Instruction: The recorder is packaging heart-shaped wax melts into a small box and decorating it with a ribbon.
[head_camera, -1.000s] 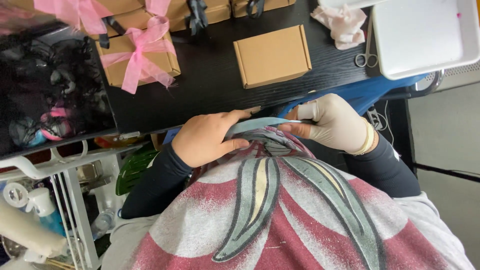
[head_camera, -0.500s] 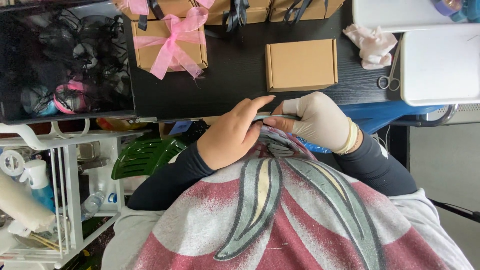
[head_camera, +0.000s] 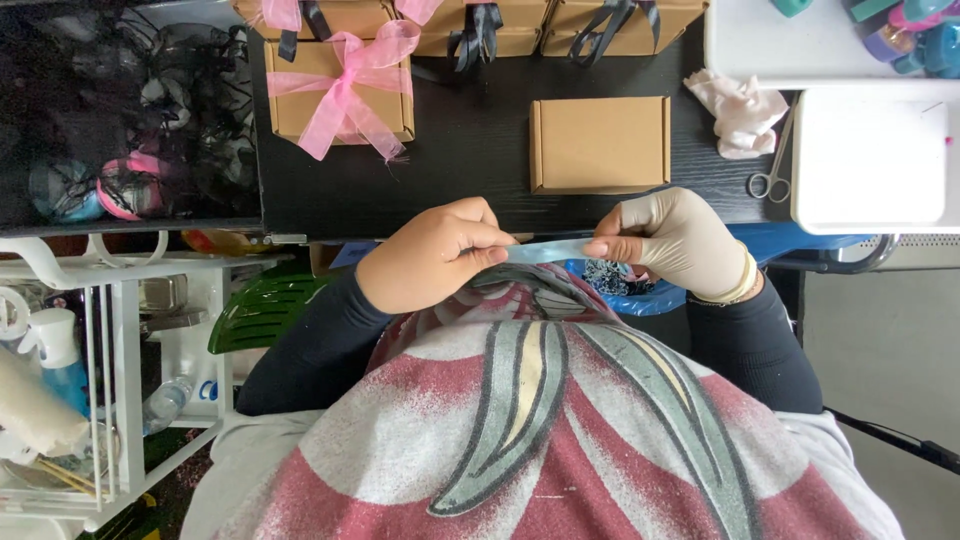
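Both hands raised level before the chest, bare left hand and gloved right hand pinching opposite ends of a pale blue ribbon, plain cardboard box just beyond.

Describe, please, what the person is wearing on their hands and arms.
The left hand is bare. The right hand wears a thin, pale cream glove with a yellowish band at the wrist. Both arms are covered by close-fitting dark navy sleeves that reach the wrists.

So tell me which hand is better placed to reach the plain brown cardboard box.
Probably the right hand: gloved, it sits just below the plain brown cardboard box. The left hand lies further left. Both pinch the pale blue ribbon.
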